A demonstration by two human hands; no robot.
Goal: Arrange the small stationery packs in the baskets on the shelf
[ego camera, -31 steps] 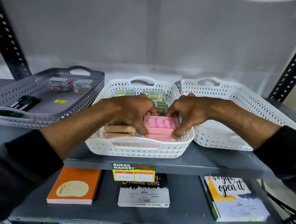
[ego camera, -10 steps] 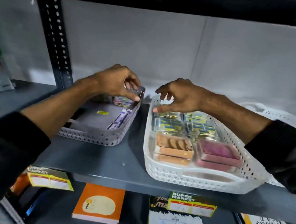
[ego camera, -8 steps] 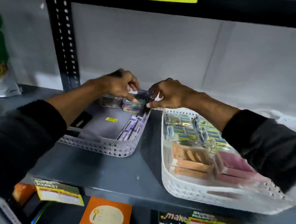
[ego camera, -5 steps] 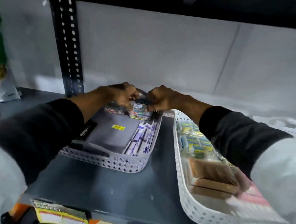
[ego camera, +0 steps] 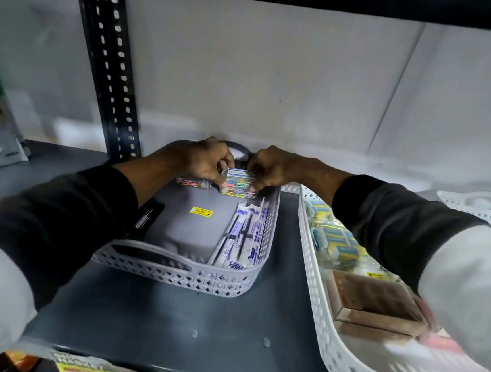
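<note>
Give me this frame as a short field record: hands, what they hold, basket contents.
left hand: at far end of grey basket, fingers on clear pack of coloured clips
right hand: grip on the same pack from the other side
second clip pack: lies just left of it, partly under the left hand
grey basket contents: pen packs along right wall, yellow price sticker on floor
white basket: right of grey, apart; blue-yellow small packs, brown boxes
shelf: dark grey metal
</note>
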